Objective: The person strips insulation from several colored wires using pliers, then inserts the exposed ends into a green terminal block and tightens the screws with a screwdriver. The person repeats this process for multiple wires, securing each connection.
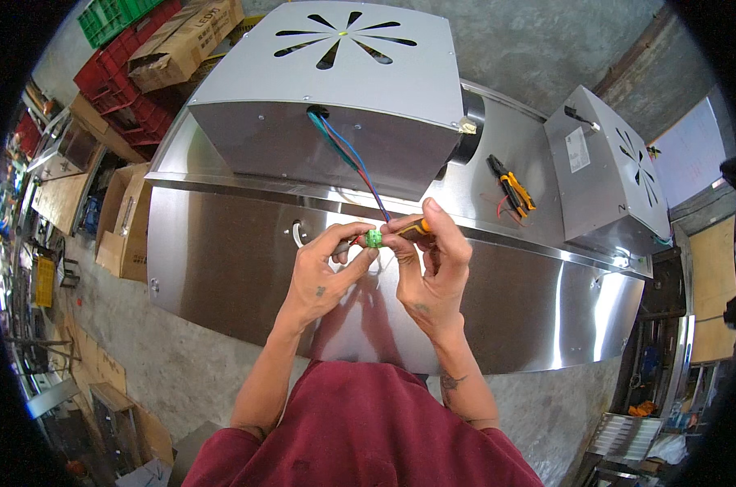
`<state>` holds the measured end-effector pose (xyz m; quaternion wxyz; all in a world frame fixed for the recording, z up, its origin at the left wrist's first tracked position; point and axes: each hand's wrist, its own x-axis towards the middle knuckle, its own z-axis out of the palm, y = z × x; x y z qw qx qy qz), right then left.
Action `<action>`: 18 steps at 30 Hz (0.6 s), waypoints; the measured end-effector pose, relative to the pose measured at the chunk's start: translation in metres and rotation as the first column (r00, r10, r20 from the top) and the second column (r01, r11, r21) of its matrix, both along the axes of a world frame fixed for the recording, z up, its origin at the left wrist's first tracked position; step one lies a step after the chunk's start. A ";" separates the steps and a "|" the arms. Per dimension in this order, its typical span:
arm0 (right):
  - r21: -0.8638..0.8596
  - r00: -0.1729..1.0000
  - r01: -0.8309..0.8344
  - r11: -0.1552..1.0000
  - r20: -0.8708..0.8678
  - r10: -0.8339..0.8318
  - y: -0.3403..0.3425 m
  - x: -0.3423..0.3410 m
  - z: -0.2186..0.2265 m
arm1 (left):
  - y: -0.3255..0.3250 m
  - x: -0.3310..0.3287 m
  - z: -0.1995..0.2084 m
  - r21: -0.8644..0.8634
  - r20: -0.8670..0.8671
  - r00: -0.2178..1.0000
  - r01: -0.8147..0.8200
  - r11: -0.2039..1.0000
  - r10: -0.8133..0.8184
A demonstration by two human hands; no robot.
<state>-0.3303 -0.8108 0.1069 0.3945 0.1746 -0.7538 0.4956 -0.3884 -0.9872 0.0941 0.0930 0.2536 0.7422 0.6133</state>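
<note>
Between my hands is a small green connector (374, 239), which looks like a terminal block. My left hand (317, 274) is closed, pinching it and a dark cable end with some red showing. In my right hand (433, 280) is a screwdriver (415, 229) with an orange and black handle, pointing toward the connector; its tip is hidden by the fingers. Blue, green and red wires (353, 158) run from a hole in the large grey metal housing (254, 134) down to the connector. Both hands are above a shiny stainless steel panel (222, 260).
Orange and black pliers (511, 188) lie right of the housing, beside loose red wire (510, 215). A second grey housing (599, 174) stands at the far right. Cardboard boxes (185, 45) and red crates (124, 89) are stacked at the far left. White wire (296, 234) protrudes from the panel.
</note>
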 end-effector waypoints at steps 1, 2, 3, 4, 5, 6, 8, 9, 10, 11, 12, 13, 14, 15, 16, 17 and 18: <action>-0.012 1.000 0.004 1.000 0.009 -0.003 -0.001 0.000 0.001 | 0.000 -0.001 -0.001 0.008 -0.016 1.000 -0.003 1.000 0.003; -0.023 1.000 0.007 1.000 0.017 -0.007 -0.003 0.001 0.005 | -0.001 -0.002 -0.003 0.008 -0.016 1.000 -0.009 1.000 0.009; -0.035 1.000 0.010 0.999 0.026 -0.010 -0.004 0.002 0.009 | -0.003 -0.004 -0.007 0.009 -0.015 1.000 -0.015 1.000 0.015; -0.068 0.998 0.044 0.997 0.042 -0.042 -0.008 0.001 0.013 | -0.004 -0.005 -0.010 0.010 -0.013 1.000 -0.022 1.000 0.022; -0.052 0.999 0.018 0.998 0.034 -0.016 -0.005 0.002 0.012 | -0.004 -0.005 -0.010 0.019 -0.003 1.000 -0.014 1.000 0.014; -0.035 1.000 -0.008 0.999 0.026 0.009 0.001 0.002 0.009 | -0.004 -0.005 -0.009 0.029 0.008 1.000 -0.007 1.000 0.007; 0.011 1.000 -0.014 1.000 0.005 0.014 0.005 0.002 0.004 | -0.003 -0.004 -0.008 0.022 0.012 1.000 -0.003 1.000 0.003; 0.015 1.000 0.005 1.000 -0.013 -0.005 0.004 0.001 0.001 | -0.003 -0.003 -0.006 0.008 0.004 1.000 -0.010 1.000 0.010; 0.022 0.999 0.026 0.999 -0.033 -0.025 0.002 -0.001 -0.002 | -0.002 -0.003 -0.005 -0.005 -0.005 1.000 -0.015 1.000 0.015; 0.028 0.998 0.047 0.999 -0.053 -0.045 0.001 -0.002 -0.003 | -0.002 -0.004 -0.006 -0.004 0.003 1.000 -0.014 1.000 0.014; 0.024 0.999 0.039 0.999 -0.029 -0.038 0.002 -0.001 -0.002 | -0.002 -0.005 -0.008 -0.004 0.010 1.000 -0.013 1.000 0.014; 0.019 1.000 0.023 1.000 -0.005 -0.023 0.002 0.000 -0.001 | -0.004 -0.005 -0.009 -0.003 0.017 1.000 -0.020 1.000 0.020; 0.015 1.000 0.008 1.000 0.018 -0.008 0.001 0.001 0.002 | -0.005 -0.005 -0.009 -0.010 0.012 1.000 -0.020 1.000 0.020; 0.015 1.000 -0.008 1.000 0.021 0.008 0.000 0.001 0.006 | -0.006 -0.005 -0.008 -0.016 0.008 1.000 -0.019 1.000 0.019; 0.012 0.999 -0.021 1.000 0.027 0.021 0.001 0.002 0.013 | -0.006 -0.005 -0.008 -0.026 0.006 1.000 -0.016 1.000 0.016; 0.010 0.999 -0.035 0.999 0.034 0.035 0.001 0.003 0.015 | -0.006 -0.005 -0.009 -0.017 0.007 1.000 -0.014 1.000 0.014; 0.005 0.998 -0.052 0.999 0.024 0.052 0.003 0.002 0.012 | -0.006 -0.006 -0.010 -0.008 0.008 1.000 -0.012 1.000 0.012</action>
